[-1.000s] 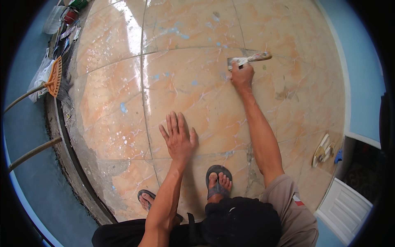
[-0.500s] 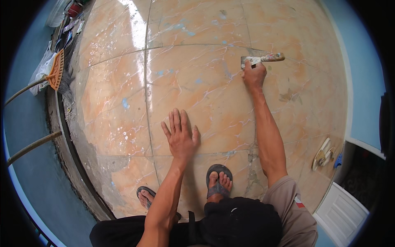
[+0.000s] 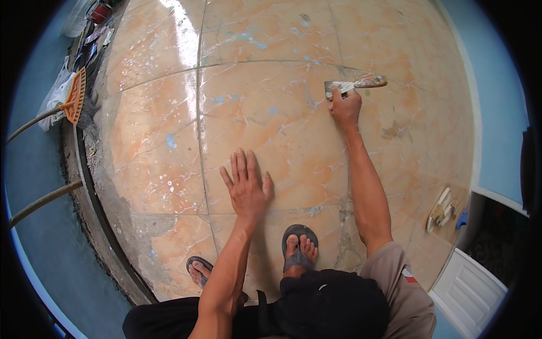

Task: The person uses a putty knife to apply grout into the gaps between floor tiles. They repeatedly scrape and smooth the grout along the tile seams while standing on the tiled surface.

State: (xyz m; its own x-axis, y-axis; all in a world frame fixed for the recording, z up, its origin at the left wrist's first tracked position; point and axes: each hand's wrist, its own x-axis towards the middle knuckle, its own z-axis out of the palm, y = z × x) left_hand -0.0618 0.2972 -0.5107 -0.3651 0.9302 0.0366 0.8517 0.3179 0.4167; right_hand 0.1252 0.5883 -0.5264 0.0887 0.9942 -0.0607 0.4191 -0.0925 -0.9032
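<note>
Head view: left hand (image 3: 248, 189) spreads on floor tiles (image 3: 299, 141), right hand (image 3: 345, 108) pinches a scraper (image 3: 360, 84).

Left camera of side-by-side fisheye pair, worn on person's head. Looks steeply down on tiled floor (image 3: 293, 135), upright, unmirrored. Forearms (image 3: 228, 271) enter from lower edge, nearer to lens than floor; left hand (image 3: 247, 189) close to mid-frame, right hand (image 3: 345, 107) farther out, upper right. Straight edges bend near rim (blue wall (image 3: 499, 141) on right bows plainly), corners black. View wide enough to take in broom (image 3: 74, 101) at left.
</note>
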